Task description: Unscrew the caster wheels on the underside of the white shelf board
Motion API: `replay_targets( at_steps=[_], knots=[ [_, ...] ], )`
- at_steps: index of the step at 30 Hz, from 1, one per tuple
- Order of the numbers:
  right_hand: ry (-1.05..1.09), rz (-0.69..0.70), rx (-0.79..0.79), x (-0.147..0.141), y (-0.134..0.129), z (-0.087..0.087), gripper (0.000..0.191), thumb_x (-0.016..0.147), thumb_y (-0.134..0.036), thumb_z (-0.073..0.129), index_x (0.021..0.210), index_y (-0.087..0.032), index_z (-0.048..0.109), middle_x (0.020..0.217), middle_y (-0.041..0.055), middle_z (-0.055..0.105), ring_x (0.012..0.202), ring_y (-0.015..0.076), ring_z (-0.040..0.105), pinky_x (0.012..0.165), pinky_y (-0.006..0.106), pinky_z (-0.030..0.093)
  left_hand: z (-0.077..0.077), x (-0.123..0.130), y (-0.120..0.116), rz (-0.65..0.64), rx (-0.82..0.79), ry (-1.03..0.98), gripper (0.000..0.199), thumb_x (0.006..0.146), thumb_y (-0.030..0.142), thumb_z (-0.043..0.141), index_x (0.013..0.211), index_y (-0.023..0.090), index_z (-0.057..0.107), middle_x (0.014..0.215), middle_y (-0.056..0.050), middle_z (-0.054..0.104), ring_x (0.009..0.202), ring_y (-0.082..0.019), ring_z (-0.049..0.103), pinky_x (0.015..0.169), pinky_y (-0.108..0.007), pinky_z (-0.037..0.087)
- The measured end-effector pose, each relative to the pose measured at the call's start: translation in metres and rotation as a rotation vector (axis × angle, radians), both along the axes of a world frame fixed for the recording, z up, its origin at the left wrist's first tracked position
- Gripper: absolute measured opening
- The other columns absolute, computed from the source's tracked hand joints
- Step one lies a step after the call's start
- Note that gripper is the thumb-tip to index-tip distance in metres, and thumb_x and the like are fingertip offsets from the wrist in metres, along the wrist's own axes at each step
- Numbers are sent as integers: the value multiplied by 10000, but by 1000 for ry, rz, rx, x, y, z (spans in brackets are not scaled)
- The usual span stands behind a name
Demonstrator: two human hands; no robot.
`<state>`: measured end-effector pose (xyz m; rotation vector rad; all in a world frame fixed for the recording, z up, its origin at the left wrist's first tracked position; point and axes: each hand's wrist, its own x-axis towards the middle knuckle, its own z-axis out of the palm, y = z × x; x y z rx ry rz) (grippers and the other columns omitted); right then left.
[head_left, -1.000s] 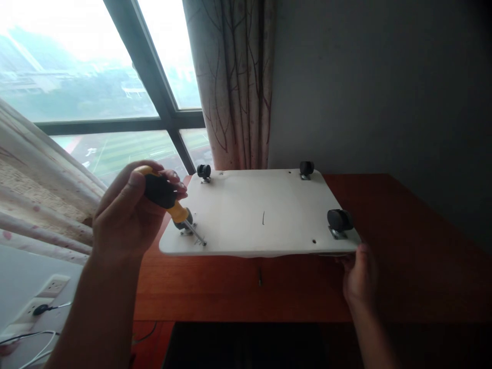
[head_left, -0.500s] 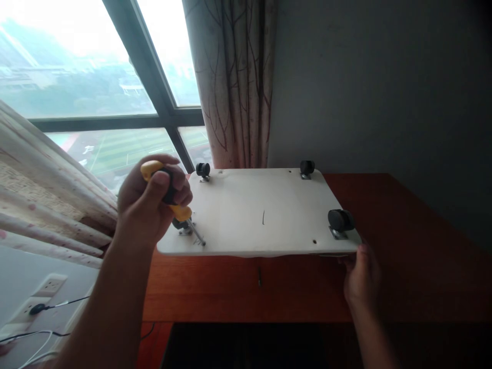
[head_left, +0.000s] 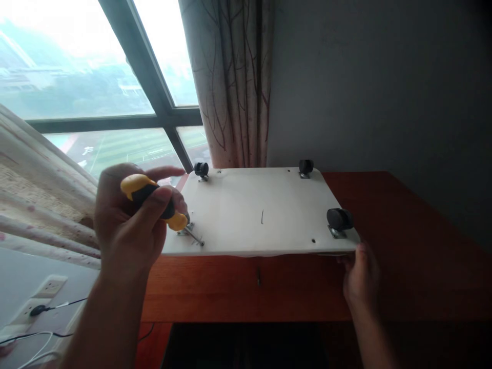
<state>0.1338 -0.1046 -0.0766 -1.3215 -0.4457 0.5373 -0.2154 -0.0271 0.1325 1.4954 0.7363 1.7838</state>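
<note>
A white board (head_left: 238, 205) lies with black casters up; one caster (head_left: 340, 219) stands at its near right corner. My left hand (head_left: 132, 220) is closed around the yellow-and-black handle of a screwdriver (head_left: 177, 221), index finger stretched out. The tilted shaft runs down to a screw or hole at the board's near left, where the tip touches. Behind this hand the near left caster is mostly hidden. With the thumb on top and fingers beneath, my right hand (head_left: 359, 277) grips the board's near right corner.
The board rests on a reddish-brown wooden table (head_left: 215, 292). A small screw-like piece (head_left: 259, 277) lies in front of it. A window and curtain (head_left: 230, 92) are behind, a grey wall is at right, and sockets with cables (head_left: 38, 310) are at lower left.
My left hand has swung left and lower, tilting the screwdriver handle further over, and its index finger has straightened. The tip stays at the same spot. My right hand keeps its hold.
</note>
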Motion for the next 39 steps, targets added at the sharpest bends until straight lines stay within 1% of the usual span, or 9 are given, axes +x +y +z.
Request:
replay_targets(
  at_steps=[5,9,11,17,24,30,34,36,39],
  knots=[
    [-15,4,-2,0,0,0,485,872,-536,632,1196,-179,682,1089,84,689,816,187,624,623,277,477,1,-2,0,-52,-88,-73,431,867,454,689,1172,151,712,985,-102,661,728,-185,641,601,-307,594],
    [-11,12,2,1,1,-1,498,874,-537,620,1232,-195,680,1147,88,682,854,191,627,624,272,471,1,-3,-1,59,-10,-27,149,830,235,737,963,185,691,1055,-94,687,809,-201,695,721,-346,624],
    [-1,6,3,2,1,-2,503,866,-534,627,1238,-200,681,1161,88,678,863,191,620,626,272,471,1,-6,0,64,19,-28,261,757,152,809,948,217,643,1039,-73,708,695,-179,684,618,-330,604],
    [31,4,13,2,2,-2,503,844,-529,659,1216,-192,695,1112,81,675,803,162,589,614,258,471,4,-10,4,-60,-74,-76,452,859,469,709,1161,131,713,1008,-98,677,739,-178,651,638,-302,604],
    [7,9,13,1,1,1,497,853,-532,643,1204,-185,692,1072,81,678,783,161,599,607,258,478,2,-12,2,-51,-24,-17,209,820,164,755,999,226,669,1091,-87,718,719,-203,696,624,-341,606],
    [62,-3,19,-1,0,4,484,823,-534,685,1155,-182,698,1067,66,671,796,150,597,591,235,490,3,-15,6,-137,-129,-109,528,832,512,720,1142,86,709,977,-110,666,722,-192,656,627,-321,595],
    [75,-5,17,-1,0,4,459,826,-523,688,1131,-180,697,1045,58,670,801,152,599,608,245,495,2,-15,3,-65,-45,-58,178,822,244,742,970,153,701,1032,-92,702,769,-229,714,675,-352,616],
    [65,-4,19,-1,0,3,463,833,-525,675,1142,-180,696,1058,63,674,803,157,602,611,254,494,2,-16,3,-66,-45,-28,250,794,172,771,1024,208,678,1011,-62,713,663,-191,688,592,-328,595],
    [53,0,22,0,1,2,489,834,-537,667,1173,-185,695,1060,63,677,795,155,601,605,255,487,3,-17,6,-130,-92,-37,418,819,405,775,1155,173,687,932,-74,682,599,-151,607,520,-294,552]
  ],
)
